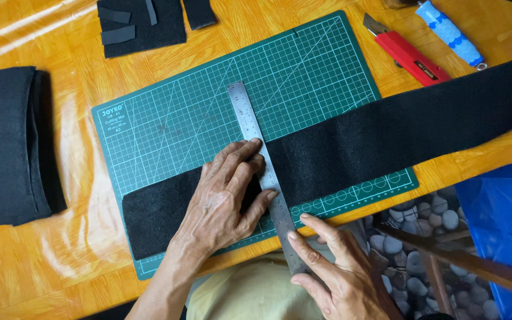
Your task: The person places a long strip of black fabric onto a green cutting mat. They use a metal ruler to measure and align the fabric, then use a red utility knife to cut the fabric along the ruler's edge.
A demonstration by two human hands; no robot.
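Measuring/marking step, by my read: steel ruler (261, 172) lies across the black felt strip (351, 151) on the green cutting mat (208, 106). Left hand (223, 204) presses flat on felt and ruler; right hand (336, 269) pinches the ruler's near end. Red utility knife (407, 53) lies well apart, untouched; cutting would call for a steady ruler.

1. Steel ruler (261, 172) is laid across black felt strip (351, 151) on green cutting mat (208, 106).
2. Ruler is pressed down by left hand (223, 204).
3. Ruler's near end is pinched by right hand (333, 269).
4. Red utility knife (407, 53) is left near mat's far right corner.
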